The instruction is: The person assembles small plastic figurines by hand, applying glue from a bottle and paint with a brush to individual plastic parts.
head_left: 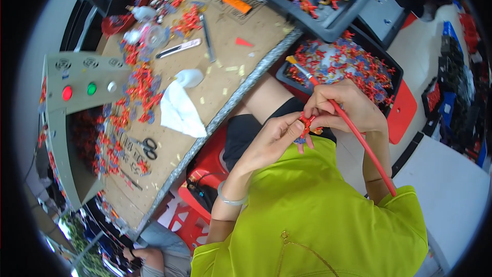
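My left hand (pixel 271 139) pinches a small red and blue plastic figure (pixel 307 121) between thumb and fingers, in front of my body. My right hand (pixel 354 103) meets it from the other side, its fingertips at the figure. A long red-handled brush (pixel 365 149) is also held in my right hand. Its pale bristles point up and left, away from the figure, while the handle's end reaches down toward my sleeve. The fingers cover part of the figure, so its exact shape cannot be made out.
Left of me, the workbench (pixel 215 90) bears a white cloth (pixel 180 109), squeeze bottle (pixel 188 78), scissors (pixel 149 149), red-blue pieces (pixel 141 84) and a grey box with buttons (pixel 82 77). Dark bins (pixel 328 33) of pieces stand ahead. Another person's arm (pixel 152 258) shows lower left.
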### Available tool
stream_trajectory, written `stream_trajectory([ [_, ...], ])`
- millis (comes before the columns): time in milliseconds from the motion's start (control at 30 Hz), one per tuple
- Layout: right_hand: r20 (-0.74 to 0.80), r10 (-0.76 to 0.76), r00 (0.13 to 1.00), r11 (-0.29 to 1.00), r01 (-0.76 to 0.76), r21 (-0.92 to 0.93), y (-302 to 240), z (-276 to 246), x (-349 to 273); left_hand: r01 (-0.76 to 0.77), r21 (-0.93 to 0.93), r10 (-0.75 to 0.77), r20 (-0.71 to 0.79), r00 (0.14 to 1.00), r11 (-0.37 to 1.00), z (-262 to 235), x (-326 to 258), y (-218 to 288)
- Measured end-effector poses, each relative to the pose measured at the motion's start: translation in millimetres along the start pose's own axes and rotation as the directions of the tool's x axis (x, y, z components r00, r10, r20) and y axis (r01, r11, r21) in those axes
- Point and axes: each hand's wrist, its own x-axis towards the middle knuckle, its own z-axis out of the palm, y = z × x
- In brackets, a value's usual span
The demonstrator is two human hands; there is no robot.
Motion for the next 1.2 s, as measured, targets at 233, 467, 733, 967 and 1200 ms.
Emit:
stream_trajectory([
  [233,0.101,0.03,0.994,1.0,-0.031,0.004,-8.5,38.2,46.0,-0.016,-0.475,-0.017,-0.065,0.998,0.88,-17.2,-40.5,-13.8],
  [467,0.037,0.115,0.993,0.947,-0.121,0.297,-13.6,59.9,60.4,-0.194,-0.355,0.077,-0.317,0.945,0.915,-23.9,-52.5,-16.4],
  [733,-0.193,-0.135,0.972,0.939,0.187,0.289,-18.2,50.7,58.6,-0.408,-0.278,0.167,-0.613,0.772,0.87,-21.2,-54.4,-3.1],
  [967,-0.19,-0.245,0.951,0.965,0.257,0.044,-31.4,76.1,54.3,-0.471,-0.266,0.182,-0.68,0.71,0.841,-27.1,-60.6,-17.0],
  [1200,-0.081,-0.269,0.96,0.963,0.265,-0.053,-27.7,81.0,57.0,-0.585,-0.117,0.407,-0.61,0.679,0.802,-33.1,-62.2,-19.5],
])
